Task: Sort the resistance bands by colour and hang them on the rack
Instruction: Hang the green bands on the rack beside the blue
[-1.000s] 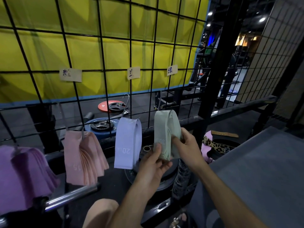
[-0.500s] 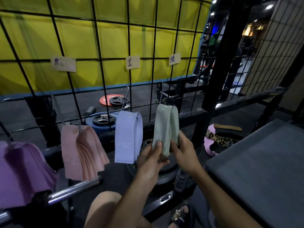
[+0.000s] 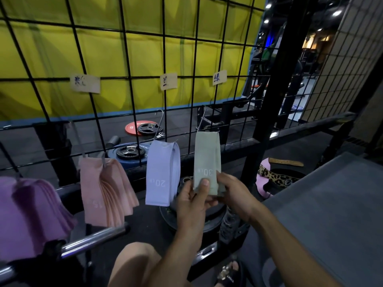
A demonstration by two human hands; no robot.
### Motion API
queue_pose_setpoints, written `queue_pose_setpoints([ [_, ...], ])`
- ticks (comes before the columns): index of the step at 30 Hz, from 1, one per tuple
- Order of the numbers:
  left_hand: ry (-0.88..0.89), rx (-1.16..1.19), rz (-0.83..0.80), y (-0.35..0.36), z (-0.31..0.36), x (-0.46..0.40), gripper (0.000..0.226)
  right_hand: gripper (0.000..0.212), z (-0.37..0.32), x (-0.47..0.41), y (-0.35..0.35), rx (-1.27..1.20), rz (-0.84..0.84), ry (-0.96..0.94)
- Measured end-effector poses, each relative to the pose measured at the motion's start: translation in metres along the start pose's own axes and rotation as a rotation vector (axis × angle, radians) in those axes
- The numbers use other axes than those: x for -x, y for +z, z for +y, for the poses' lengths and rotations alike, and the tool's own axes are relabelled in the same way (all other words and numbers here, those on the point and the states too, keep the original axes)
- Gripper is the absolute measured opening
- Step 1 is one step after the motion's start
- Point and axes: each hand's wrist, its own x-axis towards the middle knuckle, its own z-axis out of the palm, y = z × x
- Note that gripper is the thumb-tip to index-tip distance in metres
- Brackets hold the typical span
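1. Since the earlier frame, green bands [image 3: 207, 162] have turned flat-on, "30" print now facing the camera; both hands sit lower on the stack, at its bottom end.
2. Left hand [image 3: 191, 201]: thumb pressed on the front of the green stack, fingers curled behind it, pinching the lower edge.
3. Right hand [image 3: 235, 195]: fingers curled round the stack's right bottom corner, gripping it.
4. Green bands hang from a wire hook [image 3: 202, 119] on the grid rack [image 3: 128, 65], straight above both hands.
5. Just left of left hand: blue bands [image 3: 162, 172] marked "20", hanging from their own hook.
6. Further left: pink bands [image 3: 103, 191], fanned, marked "15"; then purple bands [image 3: 31, 216] at far left.
7. Paper labels [image 3: 219, 77] clipped on the rack above the hands.
8. Grey desk [image 3: 331, 214] right of right hand.
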Motion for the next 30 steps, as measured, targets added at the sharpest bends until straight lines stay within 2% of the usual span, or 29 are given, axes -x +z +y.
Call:
queue_pose_setpoints([
  [5, -0.020, -0.085, 0.049, -0.007, -0.006, -0.014, 0.020, 0.041, 0.006, -0.007, -0.004, 0.077, 0.033, 0.049],
  [8, -0.072, -0.067, 0.053, -0.007, -0.010, -0.015, 0.027, 0.036, 0.007, -0.004, -0.008, 0.158, 0.130, 0.017],
  [12, -0.182, 0.021, 0.003, -0.011, -0.011, -0.010, 0.022, 0.040, 0.000, 0.013, -0.007, 0.322, 0.401, -0.202],
  [15, -0.181, 0.053, -0.040, -0.014, -0.010, -0.004, 0.020, 0.022, -0.015, 0.035, 0.005, 0.456, 0.569, -0.441],
  [19, -0.176, -0.053, -0.076, -0.033, -0.011, 0.010, 0.017, 0.015, -0.027, 0.054, 0.037, 0.492, 0.429, -0.651],
  [23, -0.076, -0.329, -0.171, -0.075, -0.006, 0.041, 0.017, 0.004, -0.029, 0.061, 0.086, 0.556, 0.254, -0.750],
  [26, -0.001, -0.539, -0.185, -0.115, 0.011, 0.064, 0.012, 0.020, -0.031, 0.061, 0.129, 0.524, 0.174, -0.751],
  [30, 0.101, -0.696, -0.160, -0.155, 0.046, 0.087, 0.015, 0.056, -0.040, 0.063, 0.182, 0.544, 0.101, -0.619],
])
